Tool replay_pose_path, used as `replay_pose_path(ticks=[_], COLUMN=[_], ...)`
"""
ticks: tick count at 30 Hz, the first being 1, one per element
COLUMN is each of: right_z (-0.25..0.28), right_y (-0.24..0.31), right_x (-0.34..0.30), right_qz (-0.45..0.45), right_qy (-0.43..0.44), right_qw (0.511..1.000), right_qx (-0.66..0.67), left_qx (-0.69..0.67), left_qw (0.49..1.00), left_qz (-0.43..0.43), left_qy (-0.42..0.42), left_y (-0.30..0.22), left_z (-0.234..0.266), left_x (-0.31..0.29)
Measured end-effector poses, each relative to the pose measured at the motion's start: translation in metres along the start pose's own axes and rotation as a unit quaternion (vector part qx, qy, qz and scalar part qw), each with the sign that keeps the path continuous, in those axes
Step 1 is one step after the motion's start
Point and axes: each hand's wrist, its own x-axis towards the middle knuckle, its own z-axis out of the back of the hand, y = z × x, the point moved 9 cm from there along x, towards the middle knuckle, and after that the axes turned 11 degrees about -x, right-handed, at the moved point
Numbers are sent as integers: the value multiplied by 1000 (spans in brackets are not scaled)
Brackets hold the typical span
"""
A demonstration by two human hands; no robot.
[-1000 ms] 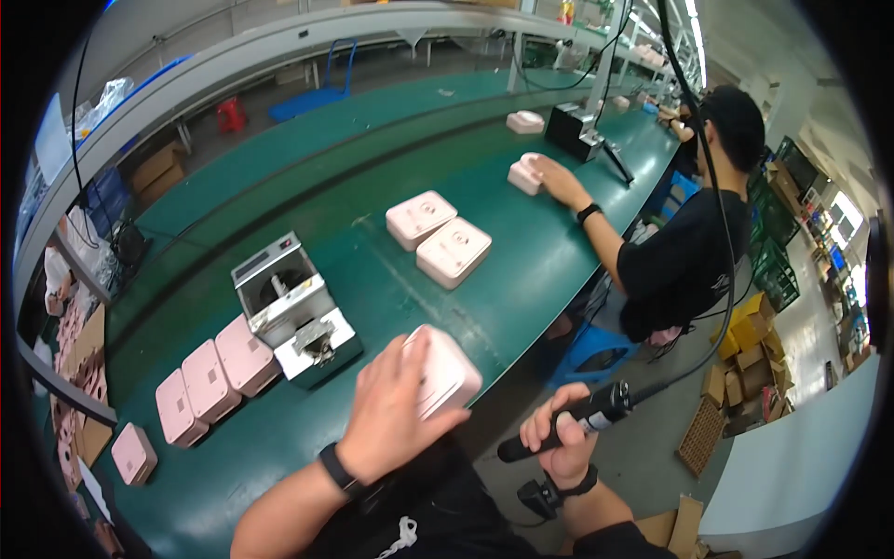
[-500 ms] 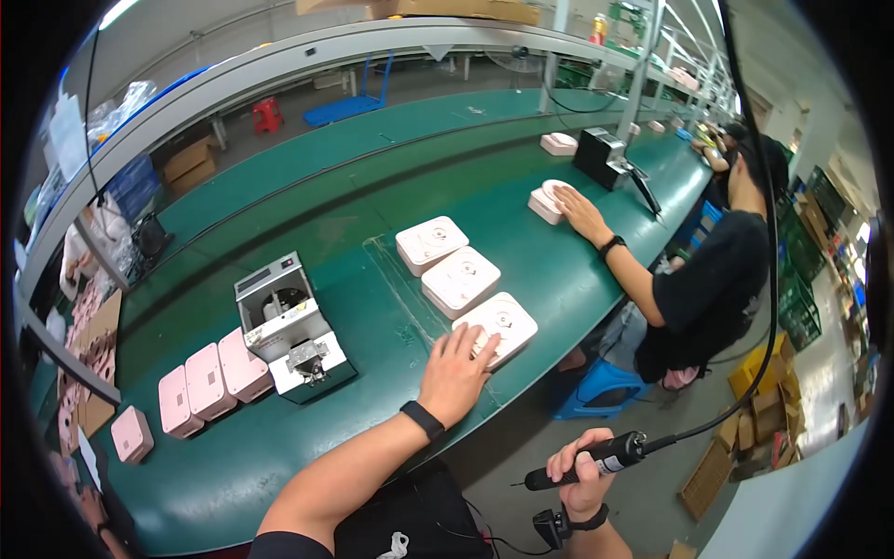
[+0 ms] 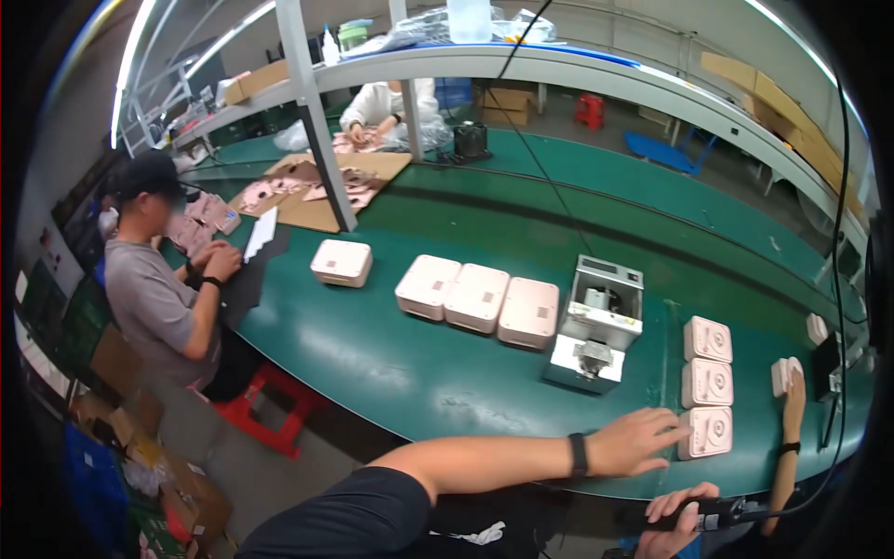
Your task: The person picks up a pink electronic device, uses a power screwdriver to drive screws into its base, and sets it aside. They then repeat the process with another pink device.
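My left hand lies flat on the green belt with its fingers spread, the fingertips at the left edge of a pale pink square box. That box is the nearest of a column of three, with the second pink box and third pink box behind it. At the lower edge my right hand is closed around a black corded electric screwdriver, off the table.
A grey screw feeder machine stands left of the column. Several more pink boxes lie further left on the green conveyor table. A seated person in grey works at the left, and a co-worker's forearm reaches in from the right.
The view has swung far to the left. My left hand has slid off the top of the near pink box to its edge. The right hand still grips the screwdriver.
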Motion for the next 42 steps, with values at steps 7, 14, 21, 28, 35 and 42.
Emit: replay_pose_path(ticks=[7, 14, 21, 28, 35, 42], right_z=[6, -33, -49, -52, -85, -100], right_y=[-35, -48, -51, -62, -72, -54], right_x=[20, 29, 27, 60, 89, 113], right_qz=[61, 9, 19, 51, 77, 32], right_qy=[-51, -63, -54, -91, -29, -11], right_qw=[997, 998, 998, 988, 983, 993], right_qx=[-5, -13, -41, -111, -161, -116], left_qx=[260, 491, 363, 268, 202, 78], left_qw=[958, 783, 830, 905, 925, 954], left_qz=[12, 357, 414, 331, 319, 236], left_qy=[-118, -133, -90, -10, 35, 167], left_y=[20, 152, 154, 43, 36, 47], left_z=[268, 540, 546, 366, 203, 169], left_x=[-122, -277, -329, -276, -179, -140])
